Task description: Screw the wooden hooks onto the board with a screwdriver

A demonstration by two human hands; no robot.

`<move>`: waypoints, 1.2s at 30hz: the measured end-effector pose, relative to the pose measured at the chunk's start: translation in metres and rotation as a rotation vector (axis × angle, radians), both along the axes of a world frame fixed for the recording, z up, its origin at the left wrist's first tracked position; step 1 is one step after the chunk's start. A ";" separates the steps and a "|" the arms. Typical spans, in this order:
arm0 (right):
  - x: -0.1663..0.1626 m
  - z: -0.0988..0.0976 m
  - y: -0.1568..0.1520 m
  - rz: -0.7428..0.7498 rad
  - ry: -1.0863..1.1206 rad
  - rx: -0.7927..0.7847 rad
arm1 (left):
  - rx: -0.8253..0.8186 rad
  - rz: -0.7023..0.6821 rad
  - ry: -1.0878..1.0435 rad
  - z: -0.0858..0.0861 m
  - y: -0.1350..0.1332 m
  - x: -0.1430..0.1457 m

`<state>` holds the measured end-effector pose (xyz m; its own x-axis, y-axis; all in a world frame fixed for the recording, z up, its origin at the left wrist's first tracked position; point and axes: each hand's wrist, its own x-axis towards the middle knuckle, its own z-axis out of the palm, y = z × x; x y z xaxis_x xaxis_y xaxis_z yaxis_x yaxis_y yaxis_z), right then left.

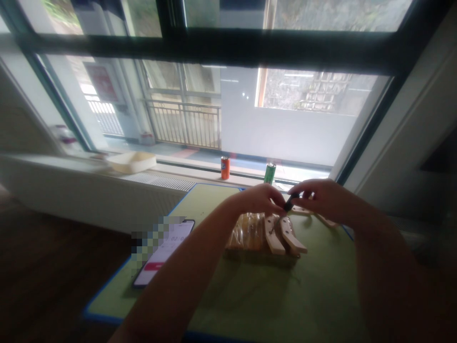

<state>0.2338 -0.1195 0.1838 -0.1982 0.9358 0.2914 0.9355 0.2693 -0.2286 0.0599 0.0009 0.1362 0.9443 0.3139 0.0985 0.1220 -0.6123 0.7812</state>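
My left hand (264,198) and my right hand (321,196) meet over the far part of the table. Between their fingertips is a small black cylindrical piece (290,202), pinched from both sides; its exact kind is too blurred to tell. Just below it, two pale curved pieces (274,237) with dark holes lie side by side on a brown block (246,233) covered in shiny clear plastic. More pale holed pieces (302,210) rest beyond, partly hidden by my right hand.
A phone (166,255) with a lit screen lies on the green table mat (243,300), left of my forearm. On the windowsill stand an orange can (225,168), a green can (270,173) and a cream tray (132,163). The large window rises behind.
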 end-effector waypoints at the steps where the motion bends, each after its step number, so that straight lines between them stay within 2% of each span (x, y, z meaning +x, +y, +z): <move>1: 0.000 -0.001 0.001 -0.017 -0.011 0.004 | 0.001 -0.004 -0.003 0.001 -0.001 0.000; 7: -0.005 -0.008 0.007 -0.106 -0.051 0.050 | 0.059 -0.002 0.000 -0.002 -0.001 0.002; 14: -0.004 0.003 -0.003 0.022 0.022 -0.002 | 0.043 -0.031 0.024 -0.001 0.003 0.000; 23: -0.004 -0.003 0.000 -0.128 -0.075 0.003 | 0.077 -0.048 0.068 0.000 0.003 -0.001; 26: -0.005 -0.001 -0.001 -0.099 -0.038 0.001 | 0.094 -0.070 0.071 -0.002 0.006 -0.002; 31: -0.004 0.003 -0.004 0.033 -0.020 -0.052 | 0.086 -0.096 0.084 0.000 0.005 -0.003; 36: -0.006 -0.002 -0.001 -0.061 -0.103 0.007 | 0.056 -0.069 0.064 0.002 0.001 -0.002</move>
